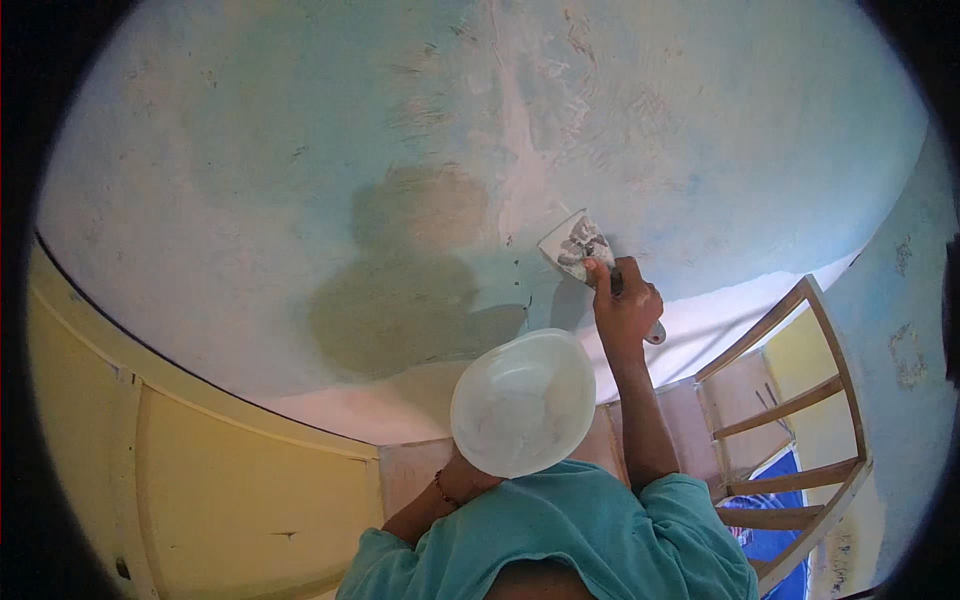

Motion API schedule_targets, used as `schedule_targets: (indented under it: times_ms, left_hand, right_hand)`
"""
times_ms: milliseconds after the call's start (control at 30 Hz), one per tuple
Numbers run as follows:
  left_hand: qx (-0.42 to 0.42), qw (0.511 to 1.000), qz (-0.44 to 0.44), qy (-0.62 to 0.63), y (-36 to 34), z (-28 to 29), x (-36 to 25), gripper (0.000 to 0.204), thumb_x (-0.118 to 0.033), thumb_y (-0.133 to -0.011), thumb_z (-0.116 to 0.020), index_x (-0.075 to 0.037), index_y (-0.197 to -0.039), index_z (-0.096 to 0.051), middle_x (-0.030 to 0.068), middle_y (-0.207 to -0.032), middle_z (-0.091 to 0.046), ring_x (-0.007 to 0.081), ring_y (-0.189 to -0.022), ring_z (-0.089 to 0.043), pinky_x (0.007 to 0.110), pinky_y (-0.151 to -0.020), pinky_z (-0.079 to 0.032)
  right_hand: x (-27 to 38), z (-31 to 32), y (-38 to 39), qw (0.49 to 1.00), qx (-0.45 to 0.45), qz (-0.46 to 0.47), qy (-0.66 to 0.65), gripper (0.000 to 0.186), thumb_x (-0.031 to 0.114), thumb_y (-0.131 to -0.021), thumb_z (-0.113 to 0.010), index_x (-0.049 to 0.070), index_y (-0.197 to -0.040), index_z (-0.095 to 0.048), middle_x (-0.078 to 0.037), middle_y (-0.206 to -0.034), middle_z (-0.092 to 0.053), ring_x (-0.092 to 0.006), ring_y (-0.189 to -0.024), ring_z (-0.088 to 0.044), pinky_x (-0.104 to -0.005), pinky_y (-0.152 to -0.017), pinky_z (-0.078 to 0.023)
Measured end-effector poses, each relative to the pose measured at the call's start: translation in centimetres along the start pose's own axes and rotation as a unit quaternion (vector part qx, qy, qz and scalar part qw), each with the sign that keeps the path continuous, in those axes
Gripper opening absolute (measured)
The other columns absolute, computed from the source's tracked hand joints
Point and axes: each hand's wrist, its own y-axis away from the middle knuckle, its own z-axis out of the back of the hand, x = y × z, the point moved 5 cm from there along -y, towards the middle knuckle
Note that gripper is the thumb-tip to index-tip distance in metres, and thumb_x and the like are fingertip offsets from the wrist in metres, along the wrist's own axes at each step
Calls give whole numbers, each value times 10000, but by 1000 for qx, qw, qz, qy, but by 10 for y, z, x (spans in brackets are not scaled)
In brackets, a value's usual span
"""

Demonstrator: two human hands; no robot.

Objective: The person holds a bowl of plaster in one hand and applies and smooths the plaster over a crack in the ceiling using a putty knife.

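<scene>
A putty knife point(565, 240), its blade smeared with pale and grey filler, is in my right hand point(625, 305), with the fingers closed round it and the blade at the pale blue-green wall point(690, 140). A white filler streak point(515, 115) runs up the wall above the blade. My left hand point(470, 475) holds a translucent white plastic bowl point(525, 395) low in front of my body, its fingers mostly hidden behind the bowl. The bowl has pale traces inside.
A wooden ladder point(775, 410) leans at the right beside a blue-grey side wall point(900, 300). Yellow panels point(230, 480) fill the lower left, and pale tiles point(410, 460) lie below. A blue item point(785, 570) shows behind the ladder rungs. My shadow falls on the wall.
</scene>
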Motion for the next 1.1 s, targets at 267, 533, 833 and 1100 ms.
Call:
schedule_targets:
  times_ms: [267, 533, 833, 1100]
  left_hand:
    - [11, 1000, -11, 10, 0, 3, 6, 602, -467, -916, -425, -131, -1396, -286, 104, -1350, -432, 261, -1216, -456, 441, -1009, -413]
    - [19, 1000, -22, 12, 9, 13, 5, 608, -469, -913, -430, -130, -1397, -284, 110, -1348, -432, 266, -1216, -456, 442, -1007, -415]
    - [20, 999, -30, 15, 10, 10, -2, 615, -471, -911, -435, -129, -1398, -282, 117, -1347, -432, 272, -1215, -456, 442, -1005, -416]
    - [24, 999, -29, 18, 6, 7, -3, 621, -473, -908, -439, -128, -1399, -280, 122, -1345, -432, 277, -1214, -456, 443, -1004, -418]
  right_hand:
    - [15, -2, -9, 997, -31, -33, -65, 379, 340, -803, -700, 60, -623, -518, -96, -474, -519, -270, -407, -516, -344, -429, -387]
    - [14, -6, -12, 994, -21, -69, -77, 370, 393, -806, -677, 88, -653, -533, -95, -479, -535, -295, -410, -523, -377, -440, -390]
    - [32, 1, -44, 989, -33, -112, -94, 420, 448, -805, -660, 60, -662, -591, -99, -484, -539, -292, -426, -542, -378, -444, -405]
    - [42, 9, -62, 990, -52, -114, -69, 439, 465, -803, -653, 59, -651, -587, -99, -466, -526, -297, -423, -541, -380, -443, -403]
